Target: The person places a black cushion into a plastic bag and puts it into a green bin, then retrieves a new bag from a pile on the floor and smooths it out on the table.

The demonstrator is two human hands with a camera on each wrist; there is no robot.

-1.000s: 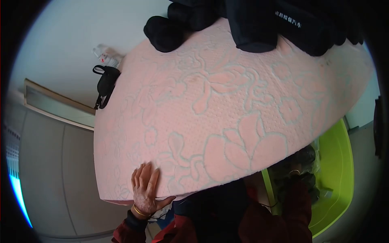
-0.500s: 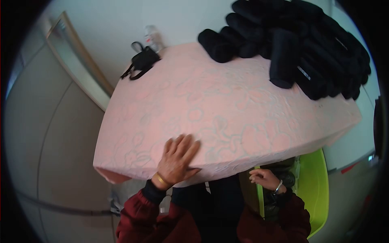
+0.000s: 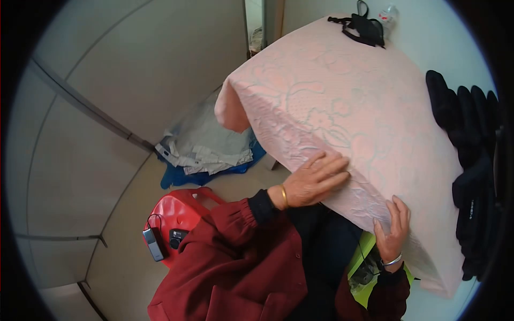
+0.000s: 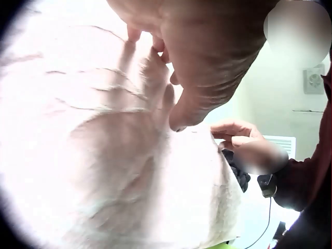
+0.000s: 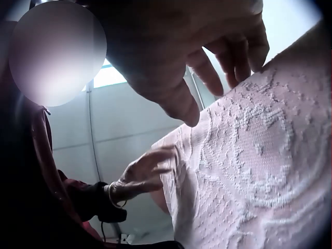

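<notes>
A pink cloth with raised flower patterns covers the table and hangs down over its front edge. In the head view, my left hand lies on the cloth at this edge, fingers stretched out. My right hand rests farther right along the same edge, its fingertips on the cloth and thumb apart. The right wrist view shows the loose, slightly bent fingers of the right hand at the cloth's border. Neither hand grips anything. Black cylindrical cushions lie piled at the table's right side, one bearing white lettering.
A black strapped pouch and a clear bottle are at the table's far edge. Below the right hand is a green tub. A red stool carries small devices. White sheets lie on blue plastic on the floor.
The head view has turned left, bringing the stool and floor into view. My right hand has come up from the green tub to the cloth's edge. The left hand stays on the cloth.
</notes>
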